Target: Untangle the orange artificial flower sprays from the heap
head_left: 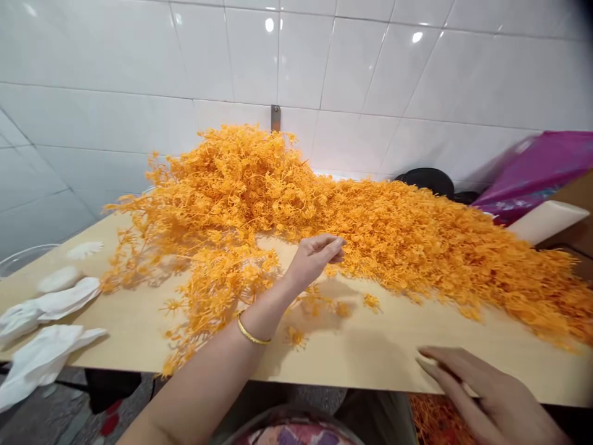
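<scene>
My left hand (pixel 319 253), with a gold bangle (pixel 252 330) on the wrist, is raised over the table at the front of a big heap of orange plastic flower sprigs (pixel 393 222). Its fingers are curled into a pinch; whatever is in them is hidden. Below the wrist lie loose orange sprigs (pixel 222 278). A single orange flower piece (pixel 371 302) rests between my hands, and another piece (pixel 295 337) lies nearer the edge. Over the front right edge, my right hand (pixel 491 389) has its fingers stretched out, thumb slightly apart, holding nothing visible.
White cloth-like pieces (pixel 50 352) lie on the left of the wooden table (pixel 384 346). A tiled wall (pixel 361 74) stands behind. At the back right are a black round object (pixel 428 180), a purple bag (pixel 537 173) and a pale roll (pixel 549 221). More orange pieces (pixel 438 420) show below the edge.
</scene>
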### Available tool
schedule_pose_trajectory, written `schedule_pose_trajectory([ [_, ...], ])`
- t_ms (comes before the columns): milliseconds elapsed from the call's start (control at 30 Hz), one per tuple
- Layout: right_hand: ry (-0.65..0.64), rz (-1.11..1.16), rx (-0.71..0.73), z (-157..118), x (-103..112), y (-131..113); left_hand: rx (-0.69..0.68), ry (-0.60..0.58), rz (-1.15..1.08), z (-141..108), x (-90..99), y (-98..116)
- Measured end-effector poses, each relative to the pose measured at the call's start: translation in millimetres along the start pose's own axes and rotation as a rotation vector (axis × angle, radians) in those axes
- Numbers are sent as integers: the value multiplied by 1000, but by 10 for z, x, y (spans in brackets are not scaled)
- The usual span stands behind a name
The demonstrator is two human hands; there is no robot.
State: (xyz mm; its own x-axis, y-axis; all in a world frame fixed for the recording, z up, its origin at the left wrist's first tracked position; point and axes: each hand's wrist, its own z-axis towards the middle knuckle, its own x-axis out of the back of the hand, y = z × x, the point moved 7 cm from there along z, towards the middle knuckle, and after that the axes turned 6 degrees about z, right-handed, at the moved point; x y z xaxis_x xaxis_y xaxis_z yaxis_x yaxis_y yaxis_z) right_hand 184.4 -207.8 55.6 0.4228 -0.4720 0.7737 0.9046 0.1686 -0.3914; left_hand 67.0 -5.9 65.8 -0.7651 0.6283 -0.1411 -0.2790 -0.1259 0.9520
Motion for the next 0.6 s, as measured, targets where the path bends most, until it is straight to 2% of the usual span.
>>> schedule_pose_trajectory([
  [67, -110, 66, 181, 250, -203, -367, -86, -3, 21, -55, -43, 288],
  [167, -138, 129, 329, 564, -551, -833, -222, 24, 130, -221, 14, 755],
  [267, -214, 37, 393, 736, -1037, -1008, -301, 117, 344, -448, 260, 1086],
  [333, -233, -48, 421, 803, -1305, -991, -305, 179, 547, -584, 494, 1172],
  [433, -254, -150, 410, 896, -1533, -890, -234, 155, 925, -717, 833, 1070],
  [500, -272, -197, 391, 961, -1569, -828, -148, 36, 1190, -775, 1010, 857],
  [600, -253, -233, 406, 1068, -1481, -762, -2, -159, 1532, -863, 1233, 468],
])
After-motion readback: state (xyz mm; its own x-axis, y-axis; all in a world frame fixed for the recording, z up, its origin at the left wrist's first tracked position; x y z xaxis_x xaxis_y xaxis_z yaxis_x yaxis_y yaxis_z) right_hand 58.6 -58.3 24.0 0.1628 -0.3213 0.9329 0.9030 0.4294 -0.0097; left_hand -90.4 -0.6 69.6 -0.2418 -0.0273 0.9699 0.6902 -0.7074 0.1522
